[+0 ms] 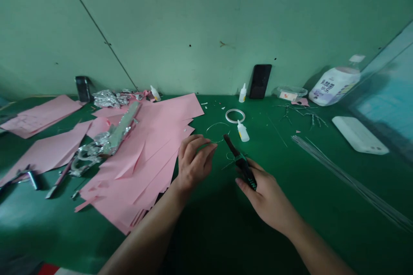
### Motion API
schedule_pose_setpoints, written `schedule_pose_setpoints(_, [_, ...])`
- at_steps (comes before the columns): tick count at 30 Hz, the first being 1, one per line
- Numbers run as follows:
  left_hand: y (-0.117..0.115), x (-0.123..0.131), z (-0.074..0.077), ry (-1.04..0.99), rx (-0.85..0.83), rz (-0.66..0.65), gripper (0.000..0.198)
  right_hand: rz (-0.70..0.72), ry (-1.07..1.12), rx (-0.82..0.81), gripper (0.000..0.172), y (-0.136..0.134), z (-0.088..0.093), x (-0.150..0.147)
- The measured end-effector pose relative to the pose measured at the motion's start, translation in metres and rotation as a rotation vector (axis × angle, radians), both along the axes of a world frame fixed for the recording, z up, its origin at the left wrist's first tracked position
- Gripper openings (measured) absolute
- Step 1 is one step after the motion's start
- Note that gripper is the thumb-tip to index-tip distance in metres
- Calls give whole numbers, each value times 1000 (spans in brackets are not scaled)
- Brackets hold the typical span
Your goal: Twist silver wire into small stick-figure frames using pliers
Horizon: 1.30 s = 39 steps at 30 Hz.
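Observation:
My left hand hovers over the green table with its fingertips pinched on a thin wire loop that curves away towards the back. My right hand grips a dark-handled tool, its tip pointing up and left towards the wire. A small glue bottle lies just beyond the tool, and a white tape ring lies behind it. Sheets of pink paper lie right beside my left hand.
Crumpled foil strips lie on the pink paper at left. A black phone leans on the wall beside a second glue bottle. At right are a white jug, a white flat box and a bundle of straight wires.

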<state>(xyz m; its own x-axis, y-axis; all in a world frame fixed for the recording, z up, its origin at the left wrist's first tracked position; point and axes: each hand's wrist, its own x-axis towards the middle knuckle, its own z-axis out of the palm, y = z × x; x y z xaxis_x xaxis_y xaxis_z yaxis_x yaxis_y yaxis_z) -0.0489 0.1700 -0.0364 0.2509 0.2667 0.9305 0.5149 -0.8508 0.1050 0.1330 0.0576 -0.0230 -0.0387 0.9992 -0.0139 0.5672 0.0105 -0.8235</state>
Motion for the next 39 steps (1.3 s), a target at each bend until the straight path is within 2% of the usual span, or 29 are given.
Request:
schedule_pose_setpoints(2, [-2, 2, -2, -123, -143, 16, 32, -13, 35, -35, 40, 0, 2, 0])
schedule_pose_setpoints(6, [-3, 6, -7, -160, -738, -108, 21, -17, 45, -57, 39, -2, 2, -3])
schedule_pose_setpoints(8, [-5, 8, -7, -173, -933, -142, 18, -5, 39, -33, 39, -2, 1, -4])
schedule_pose_setpoints(12, [-8, 10, -2, -329, -1085, -234, 24, 20, -25, 24, 43, -1, -5, -6])
schedule_pose_setpoints(20, [-3, 7, -1, -732, -1460, -608, 27, 49, -246, 160, 41, -1, -14, 0])
schedule_pose_setpoints(26, [2, 4, 0, -813, -1700, -792, 27, 100, -404, 240, 45, 3, -15, 11])
schedule_pose_setpoints(30, [5, 1, 0, -766, -1745, -854, 29, 145, -461, 255, 44, 4, -12, 19])
schedule_pose_setpoints(34, [7, 0, -2, -710, -1586, -798, 27, 133, -449, 243, 44, 3, -9, 23])
schedule_pose_setpoints(39, [5, 3, -3, -687, -1373, -637, 23, 137, -461, 250, 71, 1, -10, 20])
